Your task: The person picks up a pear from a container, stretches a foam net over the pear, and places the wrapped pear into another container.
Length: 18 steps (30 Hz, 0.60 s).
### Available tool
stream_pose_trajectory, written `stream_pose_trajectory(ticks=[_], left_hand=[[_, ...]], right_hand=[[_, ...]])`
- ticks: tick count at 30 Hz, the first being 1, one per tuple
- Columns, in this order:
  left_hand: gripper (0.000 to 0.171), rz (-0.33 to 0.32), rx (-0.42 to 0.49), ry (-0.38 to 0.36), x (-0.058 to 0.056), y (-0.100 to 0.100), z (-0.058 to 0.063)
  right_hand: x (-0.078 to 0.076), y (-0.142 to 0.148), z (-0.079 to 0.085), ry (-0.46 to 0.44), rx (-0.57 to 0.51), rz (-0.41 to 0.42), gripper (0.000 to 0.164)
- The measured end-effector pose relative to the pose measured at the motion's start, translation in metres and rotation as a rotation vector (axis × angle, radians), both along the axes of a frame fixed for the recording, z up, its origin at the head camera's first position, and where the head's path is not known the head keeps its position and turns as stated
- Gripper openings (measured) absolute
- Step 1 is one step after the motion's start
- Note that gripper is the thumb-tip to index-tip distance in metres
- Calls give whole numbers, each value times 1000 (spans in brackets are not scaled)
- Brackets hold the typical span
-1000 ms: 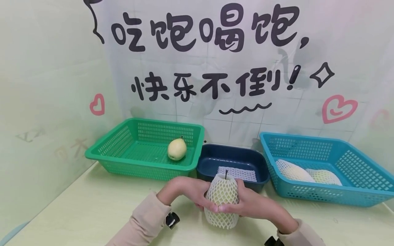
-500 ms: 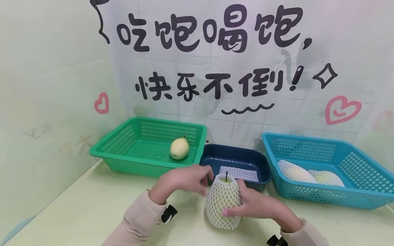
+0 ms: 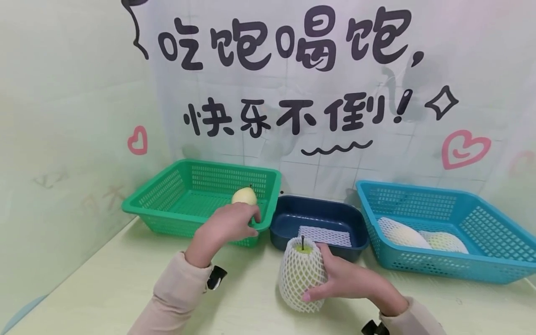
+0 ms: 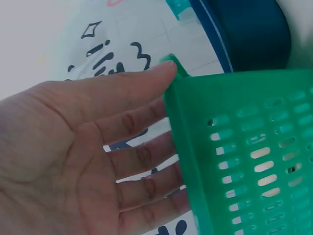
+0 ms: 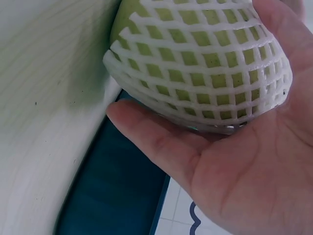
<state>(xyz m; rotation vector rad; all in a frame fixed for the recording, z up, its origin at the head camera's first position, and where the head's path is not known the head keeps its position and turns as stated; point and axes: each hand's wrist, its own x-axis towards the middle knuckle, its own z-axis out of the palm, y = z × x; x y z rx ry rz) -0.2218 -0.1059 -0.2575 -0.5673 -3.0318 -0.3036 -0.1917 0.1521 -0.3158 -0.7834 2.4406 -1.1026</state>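
Observation:
A pear in a white foam net (image 3: 299,279) stands upright on the table with its stem showing. My right hand (image 3: 347,281) grips it from the right side, thumb across the front; the right wrist view shows the net's open lower edge and green skin through the mesh (image 5: 210,73). My left hand (image 3: 230,221) reaches over the front rim of the green basket (image 3: 167,219), fingers loosely extended and holding nothing. In the left wrist view its thumb overlaps the basket's rim (image 4: 181,122) and its fingers pass behind it. A bare pale pear (image 3: 244,195) lies just beyond, partly hidden by this hand.
A dark blue basin (image 3: 278,232) holding a flat white foam net (image 3: 331,236) stands between the baskets. The blue basket (image 3: 456,265) at the right contains two netted fruits (image 3: 402,234). A printed sheet (image 3: 293,158) hangs behind.
My left hand has let go of the netted pear and moved left and up to the green basket. My right hand still grips the pear, which tilts slightly left.

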Motion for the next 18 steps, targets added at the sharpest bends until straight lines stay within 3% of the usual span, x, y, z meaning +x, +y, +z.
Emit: stream_pose_trajectory(ticks=[10,18], left_hand=[[17,4,-19,-4,-2,-4,-2],[17,-23,-37,-26,-7,-3,-3]], right_hand=[[-2,-3,0,6,14,19,94],[1,-4,0,78,-19,25,96]])
